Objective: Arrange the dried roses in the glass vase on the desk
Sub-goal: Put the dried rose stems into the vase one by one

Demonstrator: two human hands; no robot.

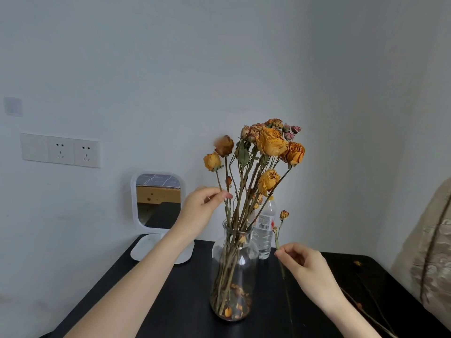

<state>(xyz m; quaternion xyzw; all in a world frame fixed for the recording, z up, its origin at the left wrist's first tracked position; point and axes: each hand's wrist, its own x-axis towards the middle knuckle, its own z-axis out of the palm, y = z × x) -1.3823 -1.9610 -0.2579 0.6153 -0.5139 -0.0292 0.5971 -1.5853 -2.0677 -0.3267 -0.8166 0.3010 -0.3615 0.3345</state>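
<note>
A clear glass vase (234, 269) stands mid-desk on the black desk (170, 301), with several dried orange and pink roses (271, 141) upright in it and loose petals at its bottom. My left hand (202, 211) pinches the stem of a small orange rose (212, 161) at the bunch's left side, above the vase mouth. My right hand (302, 264), to the right of the vase, holds a short stem with a small dried bud (283, 214) upright, apart from the bunch.
A white standing mirror (158, 201) sits behind my left arm against the wall. A plastic water bottle (264, 230) stands just behind the vase. More dried stems (366, 301) lie on the desk's right side, beside a beige embroidered fabric (429, 252). Wall sockets (73, 151) at left.
</note>
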